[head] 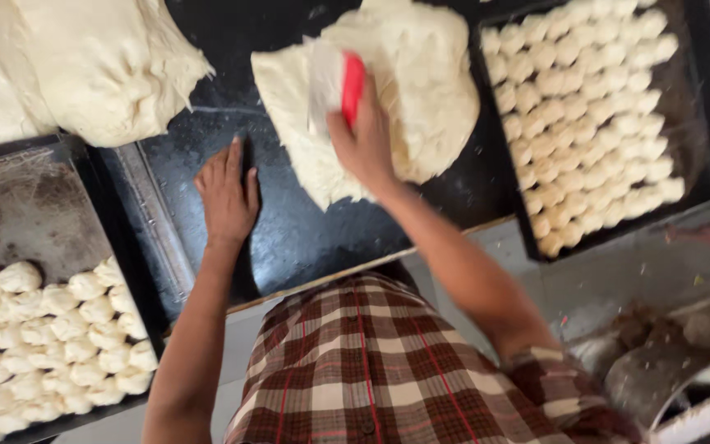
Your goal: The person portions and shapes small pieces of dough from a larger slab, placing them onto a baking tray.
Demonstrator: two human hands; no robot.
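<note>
Dough mound on dark table: right hand clamped on red-handled scraper, seemingly pressing into it; left hand flat, fingers apart, beside the dough.

Dark worktop bears dough masses, two trays

Red-handled scraper, cream dough, black counter, brown-and-cream plaid shirt.

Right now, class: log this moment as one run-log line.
left hand: flat on black worktop | right hand: holds red-handled scraper on large pale dough slab
</note>
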